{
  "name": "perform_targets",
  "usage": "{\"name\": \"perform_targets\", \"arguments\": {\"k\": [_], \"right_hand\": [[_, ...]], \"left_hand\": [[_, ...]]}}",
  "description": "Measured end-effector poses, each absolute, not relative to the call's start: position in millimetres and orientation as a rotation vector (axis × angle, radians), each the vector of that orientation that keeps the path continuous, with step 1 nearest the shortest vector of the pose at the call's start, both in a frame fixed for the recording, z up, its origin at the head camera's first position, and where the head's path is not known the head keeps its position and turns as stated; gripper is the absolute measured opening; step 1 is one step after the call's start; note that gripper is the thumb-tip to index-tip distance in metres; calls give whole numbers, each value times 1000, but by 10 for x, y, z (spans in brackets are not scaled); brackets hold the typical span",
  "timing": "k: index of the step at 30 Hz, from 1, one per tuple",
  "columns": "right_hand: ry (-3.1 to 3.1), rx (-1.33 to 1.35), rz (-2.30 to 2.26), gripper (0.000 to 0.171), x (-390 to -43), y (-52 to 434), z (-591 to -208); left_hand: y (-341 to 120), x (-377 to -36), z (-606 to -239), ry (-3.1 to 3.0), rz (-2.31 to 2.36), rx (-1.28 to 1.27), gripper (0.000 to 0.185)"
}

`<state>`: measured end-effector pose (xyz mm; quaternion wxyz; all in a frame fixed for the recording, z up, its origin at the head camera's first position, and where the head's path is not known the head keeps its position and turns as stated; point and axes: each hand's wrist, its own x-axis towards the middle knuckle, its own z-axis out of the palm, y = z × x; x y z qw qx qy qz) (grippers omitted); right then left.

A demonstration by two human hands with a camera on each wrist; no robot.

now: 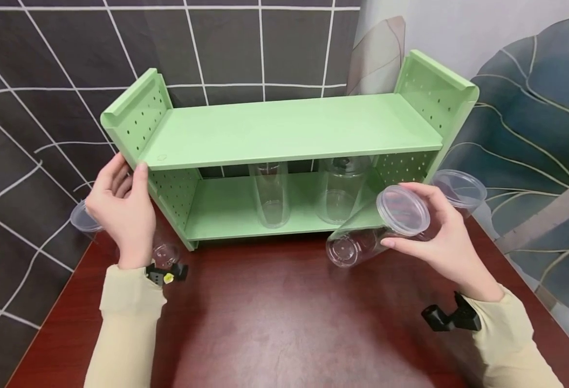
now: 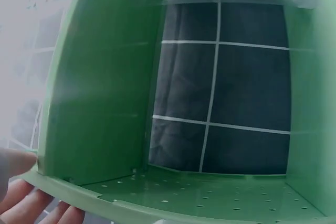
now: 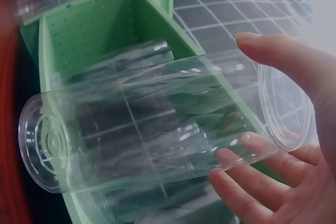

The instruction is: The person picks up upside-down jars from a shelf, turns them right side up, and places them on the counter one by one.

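My right hand point(image 1: 441, 237) grips a clear plastic jar point(image 1: 362, 237) near its translucent lid point(image 1: 403, 210). The jar tilts in front of the green shelf's right half, base toward the lower left. In the right wrist view, thumb and fingers point(image 3: 252, 182) lie on opposite sides of the jar's lidded end. At the left, my left hand point(image 1: 124, 210) pinches the side panel of the green two-tier shelf point(image 1: 284, 129), thumb at the front edge and fingers on the outer side. Two more clear jars, one narrower point(image 1: 271, 199) and one wider point(image 1: 340, 194), stand on the lower tier.
A lidded clear jar point(image 1: 459, 188) stands right of the shelf, partly behind my right hand. Another point(image 1: 84, 217) is at the left, mostly hidden by my left hand. The red-brown table point(image 1: 265, 312) extends in front; a dark tiled wall point(image 1: 226, 48) rises behind.
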<state>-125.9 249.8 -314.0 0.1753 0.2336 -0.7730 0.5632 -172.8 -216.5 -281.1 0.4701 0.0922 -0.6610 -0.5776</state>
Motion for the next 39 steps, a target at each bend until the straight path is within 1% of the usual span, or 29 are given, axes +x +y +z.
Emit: {"name": "perform_targets", "arguments": {"k": [4,8,18,23,39], "right_hand": [[-2214,609,1602,99,-1230,2602,-3150],[-2255,532,1619,97,-1185,2665,-3132],[-2335,453,1533,98,-1144,2813,-3155],[-2382,372,1436,99,-1142,2932,-3184],[-2449,141,1266,94,-1173,3255,-3280]], "left_hand": [[-2152,-1760,-2754,-1578,-1398,272,26],[-2146,-1766,-2745,-1572,-1394,281,24],[-2166,-1797,-2726,-1585,-1388,295,24],[-2209,-1831,-2736,-1589,-1389,294,25],[-2268,-1893,-2750,-1585,-1412,232,25]]}}
